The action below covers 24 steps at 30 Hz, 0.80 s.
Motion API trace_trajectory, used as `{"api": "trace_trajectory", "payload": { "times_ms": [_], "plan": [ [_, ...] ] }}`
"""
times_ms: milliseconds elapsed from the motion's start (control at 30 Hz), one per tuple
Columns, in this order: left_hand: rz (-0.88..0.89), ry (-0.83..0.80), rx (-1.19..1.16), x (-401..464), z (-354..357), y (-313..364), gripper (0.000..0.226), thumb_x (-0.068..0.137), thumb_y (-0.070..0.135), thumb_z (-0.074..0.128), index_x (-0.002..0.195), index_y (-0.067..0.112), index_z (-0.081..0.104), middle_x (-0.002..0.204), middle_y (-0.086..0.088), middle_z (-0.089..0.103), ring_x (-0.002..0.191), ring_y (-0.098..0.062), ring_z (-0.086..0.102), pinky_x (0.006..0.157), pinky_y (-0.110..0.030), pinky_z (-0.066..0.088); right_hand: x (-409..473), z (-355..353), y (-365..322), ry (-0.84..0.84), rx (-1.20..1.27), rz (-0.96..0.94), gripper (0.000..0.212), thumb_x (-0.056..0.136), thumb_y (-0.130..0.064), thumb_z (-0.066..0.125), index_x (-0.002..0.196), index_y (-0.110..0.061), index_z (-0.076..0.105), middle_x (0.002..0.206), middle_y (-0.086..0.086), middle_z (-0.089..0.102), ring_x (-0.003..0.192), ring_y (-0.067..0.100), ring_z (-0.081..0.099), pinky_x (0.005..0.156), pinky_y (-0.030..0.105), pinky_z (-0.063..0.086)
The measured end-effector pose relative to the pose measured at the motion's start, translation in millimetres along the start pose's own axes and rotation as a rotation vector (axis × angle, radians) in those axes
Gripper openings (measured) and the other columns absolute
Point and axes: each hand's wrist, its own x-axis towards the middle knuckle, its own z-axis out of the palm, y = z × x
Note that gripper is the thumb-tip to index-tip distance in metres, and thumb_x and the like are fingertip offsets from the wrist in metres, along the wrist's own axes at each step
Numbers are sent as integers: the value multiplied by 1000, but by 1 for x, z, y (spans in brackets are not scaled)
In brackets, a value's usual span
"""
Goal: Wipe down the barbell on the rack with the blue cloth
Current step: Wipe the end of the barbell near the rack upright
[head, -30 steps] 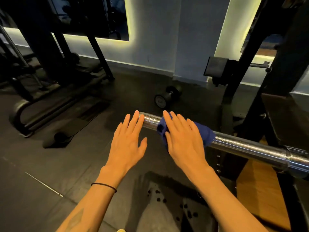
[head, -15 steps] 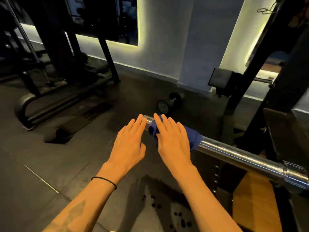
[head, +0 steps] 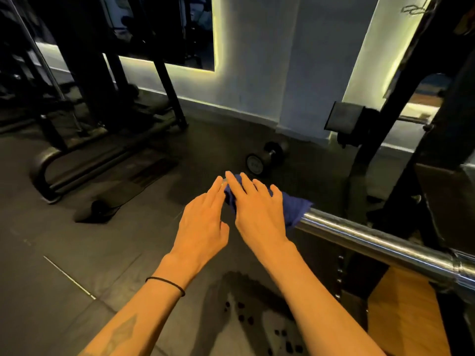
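A chrome barbell (head: 365, 237) runs from the lower right up toward the centre, its sleeve end hidden under the blue cloth (head: 295, 209). My right hand (head: 257, 211) lies flat on the cloth with straight fingers, pressing it onto the bar's end. My left hand (head: 203, 222) is beside it on the left, fingers straight, fingertips at the very tip of the bar; whether they touch it I cannot tell.
The black rack upright (head: 401, 116) and a padded block (head: 344, 122) stand at the right. A dumbbell (head: 264, 156) lies on the dark floor beyond the bar's end. A machine's base frame (head: 84, 160) sits at the left. An orange wooden platform (head: 406, 314) shows at lower right.
My right hand has slid the cloth leftward along the bar to its end. The gap between my two hands has closed and more bare chrome shows to the right.
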Motion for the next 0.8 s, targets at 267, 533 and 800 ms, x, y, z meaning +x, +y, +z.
{"api": "trace_trajectory", "payload": {
  "times_ms": [267, 533, 800],
  "plan": [
    [-24, 5, -28, -3, 5, -2, 86, 78, 6, 64, 157, 14, 29, 166, -3, 22, 112, -21, 56, 96, -35, 46, -68, -14, 66, 175, -143, 72, 74, 89, -29, 69, 155, -21, 36, 147, 11, 52, 129, 33, 54, 108, 54, 39],
    [-75, 1, -74, -4, 6, 6, 91, 77, 3, 64, 158, 16, 24, 167, 0, 17, 111, -25, 55, 87, -39, 50, -12, -2, 9, 31, -50, 21, 85, 95, -26, 63, 160, -28, 9, 161, 8, 31, 143, 31, 36, 115, 54, 26],
    [8, 14, -97, -1, -2, -7, 81, 82, 6, 63, 156, 16, 32, 164, -2, 28, 131, -24, 46, 106, -43, 42, -34, -14, 44, 216, -36, 50, 67, 84, -28, 79, 144, -13, 53, 115, 10, 71, 96, 29, 70, 81, 46, 56]
  ]
}}
